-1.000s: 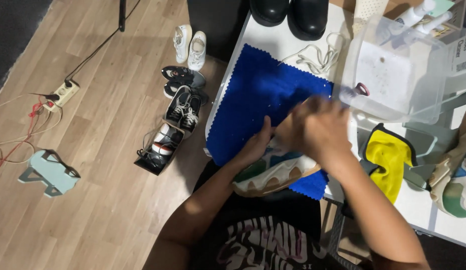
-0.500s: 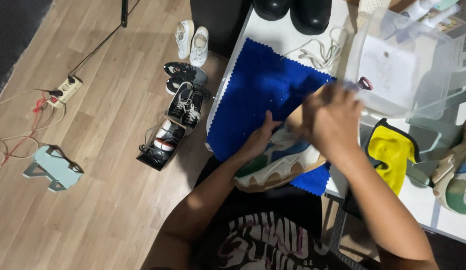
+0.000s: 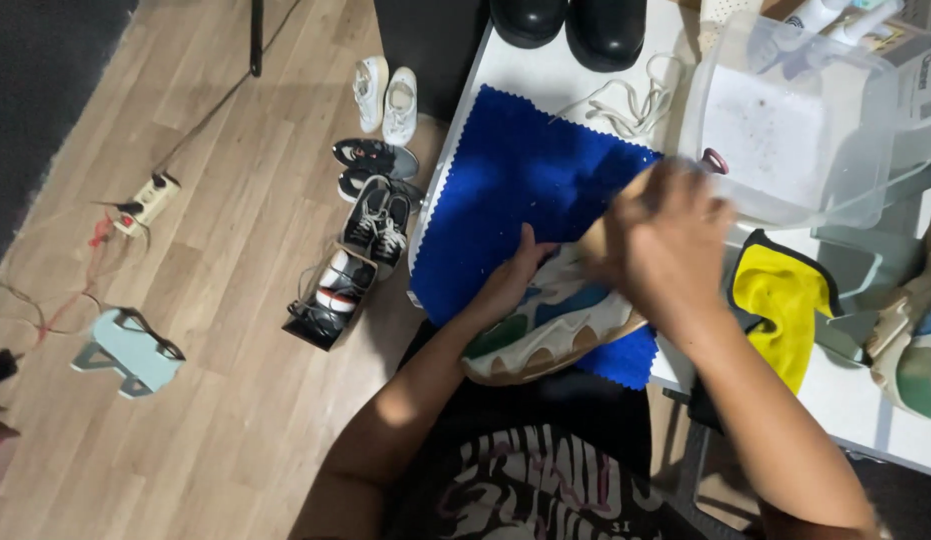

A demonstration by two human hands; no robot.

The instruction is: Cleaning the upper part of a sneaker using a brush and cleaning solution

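A multicoloured sneaker (image 3: 545, 335) with a white, tan and green sole lies on its side at the near edge of a blue cloth (image 3: 515, 180). My left hand (image 3: 510, 278) grips the shoe's upper from the left. Over the shoe's far end, my right hand (image 3: 670, 245) is blurred and closed around a tan, brush-like tool (image 3: 607, 228). The tool's working end is hidden behind the hand.
A clear plastic tub (image 3: 790, 135) stands right behind my right hand, with a yellow cloth (image 3: 780, 310) and a second sneaker (image 3: 915, 345) to the right. White laces (image 3: 635, 100) and black shoes (image 3: 570, 20) lie at the table's far end. Several shoes (image 3: 370, 225) line the wooden floor beside the table.
My right hand has shifted right and slightly up along the sneaker, toward the tub. My left hand keeps its hold on the shoe.
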